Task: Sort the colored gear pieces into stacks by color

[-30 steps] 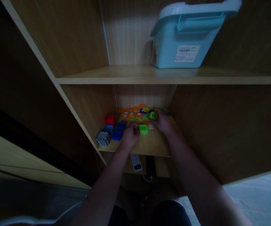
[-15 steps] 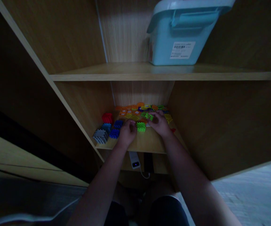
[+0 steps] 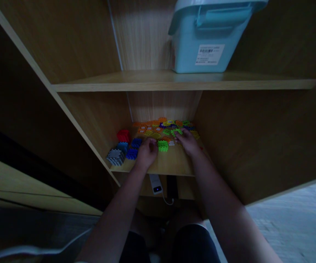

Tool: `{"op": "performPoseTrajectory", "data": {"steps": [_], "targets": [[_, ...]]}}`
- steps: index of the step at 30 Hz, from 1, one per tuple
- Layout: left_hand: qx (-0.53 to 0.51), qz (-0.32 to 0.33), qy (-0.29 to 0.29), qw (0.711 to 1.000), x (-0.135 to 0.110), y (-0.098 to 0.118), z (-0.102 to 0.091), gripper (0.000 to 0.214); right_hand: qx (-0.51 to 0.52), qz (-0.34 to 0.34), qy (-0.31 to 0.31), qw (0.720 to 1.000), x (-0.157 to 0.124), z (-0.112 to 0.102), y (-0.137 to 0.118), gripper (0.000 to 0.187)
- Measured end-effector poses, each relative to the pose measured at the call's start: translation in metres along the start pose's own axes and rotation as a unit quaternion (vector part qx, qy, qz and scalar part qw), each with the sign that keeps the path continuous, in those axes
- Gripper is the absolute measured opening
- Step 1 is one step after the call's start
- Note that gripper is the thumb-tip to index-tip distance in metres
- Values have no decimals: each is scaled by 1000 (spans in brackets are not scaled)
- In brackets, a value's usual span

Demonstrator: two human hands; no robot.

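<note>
On the lower shelf, a bright green toothed plastic puzzle piece (image 3: 176,132) is pinched between the thumb and fingers of my right hand (image 3: 189,141), above other flat pieces. My left hand (image 3: 147,152) is curled just left of a stack of green puzzle pieces (image 3: 162,146). Its fingers are bent inward, and whatever may be between them is hidden. Small blue stacks (image 3: 132,153) sit close to its left side. Behind both hands lie loose orange pieces (image 3: 149,128) and yellow pieces (image 3: 155,135), overlapping.
Red pieces (image 3: 123,135), a light blue stack (image 3: 123,147) and a grey stack (image 3: 116,157) stand along the left wall. Overhead, the upper shelf (image 3: 147,86) carries a turquoise bin (image 3: 204,40). Below lies a white device (image 3: 156,183) with a cable.
My right hand has shifted slightly right with the green piece, which now looks flatter. My left hand stays beside the green stack. The whole view has moved a little.
</note>
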State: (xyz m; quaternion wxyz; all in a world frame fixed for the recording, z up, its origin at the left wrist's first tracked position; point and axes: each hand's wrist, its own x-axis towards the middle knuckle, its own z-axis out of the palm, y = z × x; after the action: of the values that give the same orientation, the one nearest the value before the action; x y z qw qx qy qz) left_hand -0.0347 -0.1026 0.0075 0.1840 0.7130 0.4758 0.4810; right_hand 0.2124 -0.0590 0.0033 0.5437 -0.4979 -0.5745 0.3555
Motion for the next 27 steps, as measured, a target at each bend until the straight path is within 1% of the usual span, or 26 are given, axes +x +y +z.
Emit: {"op": "performPoseTrajectory", "data": {"steps": [3, 6, 7, 9, 12, 13, 15, 19, 24, 27], "targets": [[-3, 14, -1, 1000, 0, 1, 0, 19, 69, 26, -2, 997, -2, 5, -3, 54], [3, 38, 9, 999, -2, 5, -1, 18, 84, 2, -33, 996, -7, 9, -11, 56], [6, 47, 14, 999, -2, 7, -2, 21, 90, -7, -46, 995, -9, 10, -14, 56], [9, 69, 15, 997, -4, 11, -3, 34, 108, -18, -79, 991, -14, 12, -21, 56], [5, 101, -8, 995, -5, 14, -6, 56, 135, -15, -153, 979, -21, 15, -29, 49], [7, 110, -17, 994, -6, 15, -7, 59, 142, -12, -177, 974, -22, 16, -31, 47], [15, 126, -32, 991, -6, 16, -8, 57, 153, -7, -210, 966, -24, 17, -32, 46], [21, 126, -40, 991, -7, 16, -7, 47, 160, -10, -220, 962, -25, 18, -33, 44], [-7, 93, 0, 996, -6, 14, -5, 43, 148, -17, -229, 962, -25, 13, -33, 59], [-27, 90, 10, 996, -5, 12, -5, 41, 128, -11, -232, 964, -24, 12, -30, 62]]}}
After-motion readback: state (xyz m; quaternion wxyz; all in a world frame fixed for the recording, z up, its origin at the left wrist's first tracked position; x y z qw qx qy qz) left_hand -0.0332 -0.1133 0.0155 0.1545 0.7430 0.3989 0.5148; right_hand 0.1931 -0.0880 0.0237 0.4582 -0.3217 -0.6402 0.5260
